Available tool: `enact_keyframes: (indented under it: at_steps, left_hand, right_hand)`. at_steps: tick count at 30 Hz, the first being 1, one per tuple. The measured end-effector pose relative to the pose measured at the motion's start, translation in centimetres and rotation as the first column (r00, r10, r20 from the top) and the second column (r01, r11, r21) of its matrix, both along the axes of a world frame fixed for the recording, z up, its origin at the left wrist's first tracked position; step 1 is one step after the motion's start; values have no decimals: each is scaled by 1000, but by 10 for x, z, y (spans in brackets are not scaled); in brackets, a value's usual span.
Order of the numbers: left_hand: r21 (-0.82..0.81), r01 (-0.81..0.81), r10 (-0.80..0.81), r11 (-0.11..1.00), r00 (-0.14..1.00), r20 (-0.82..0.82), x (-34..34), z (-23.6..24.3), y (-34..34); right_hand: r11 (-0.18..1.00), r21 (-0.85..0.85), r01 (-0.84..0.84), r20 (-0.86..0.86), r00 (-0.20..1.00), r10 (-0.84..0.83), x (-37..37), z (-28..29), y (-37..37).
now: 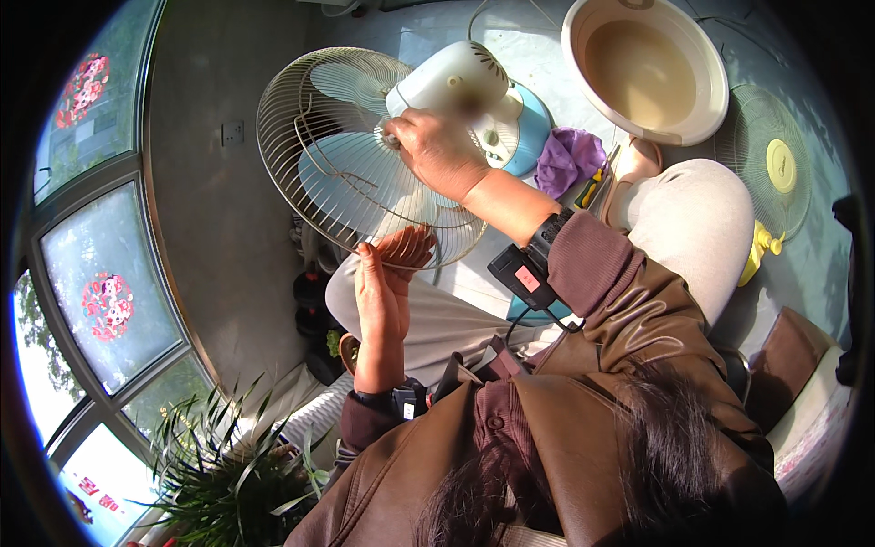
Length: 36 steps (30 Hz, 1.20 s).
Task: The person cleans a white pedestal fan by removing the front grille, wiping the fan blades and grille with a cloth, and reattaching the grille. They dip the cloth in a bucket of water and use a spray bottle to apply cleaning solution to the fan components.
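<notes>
A standing fan is in front of me, with a round wire guard (pixel 278 150), light blue blades (pixel 342 169) seen through the wires, and a white motor housing (pixel 437 77). My right hand (pixel 436 153) is closed at the middle of the fan, beside the housing. Its fingers pinch a small greyish part at the hub, mostly covered by them. My left hand (pixel 387 287) holds the guard's lower rim, thumb on the near side and fingers beyond the wires. The fan's blue and white base (pixel 533 128) stands behind my right hand.
A large pale basin (pixel 715 105) of cloudy water stands at the far right. Beside it lies a green wire fan cover (pixel 752 137) with a yellow centre. A purple cloth (pixel 570 159), a yellow-handled tool (pixel 592 187) and a yellow bottle (pixel 758 251) are nearby. A leafy plant (pixel 241 469) stands lower left.
</notes>
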<state>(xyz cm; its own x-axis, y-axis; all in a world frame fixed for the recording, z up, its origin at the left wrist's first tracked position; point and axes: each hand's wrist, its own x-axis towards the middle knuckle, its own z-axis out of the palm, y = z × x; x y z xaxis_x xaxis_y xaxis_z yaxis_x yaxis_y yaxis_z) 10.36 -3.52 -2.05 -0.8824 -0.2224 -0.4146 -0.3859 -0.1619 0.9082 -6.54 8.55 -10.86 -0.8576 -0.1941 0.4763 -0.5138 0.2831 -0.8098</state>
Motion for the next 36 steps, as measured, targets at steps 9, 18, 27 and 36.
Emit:
enact_keyframes:
  at_steps: [9,18,27,36]
  left_hand:
    - [3,-63,63,998,998,-12,-3,-1,-4]
    - [56,40,-36,998,998,-58,-2,-2,-1]
    - [18,59,-58,998,997,-54,-2,-3,-5]
    - [20,56,-54,998,995,-83,-3,-3,-3]
  right_hand:
    - [973,208,-101,333,943,27,43,-39,33]
    - [962,138,237,-225,953,-202,-25,33,49]
    - [934,303,191,-365,928,-71,-14,-1,20]
    - [966,255,33,50,998,-47,38,12,44]
